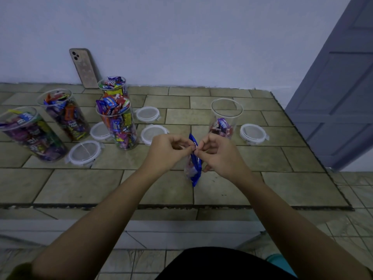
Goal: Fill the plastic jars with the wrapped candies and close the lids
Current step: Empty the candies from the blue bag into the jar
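A blue candy bag (194, 168) hangs over the tiled counter (222, 190). My left hand (167, 152) and my right hand (220, 154) both pinch its top edge from either side. Behind my right hand stands a clear plastic jar (226, 116) with only a few wrapped candies at its bottom. Several jars full of wrapped candies stand uncovered at the left: one in the middle (119, 126), one behind it (113, 85), one further left (64, 114) and one at the far left (30, 134).
Several white lids lie loose on the counter: one right of the near-empty jar (253, 134), one in front of my left hand (153, 134), others near the full jars (147, 114) (83, 152) (100, 130). A phone (83, 67) leans against the wall. A door (339, 87) stands at the right.
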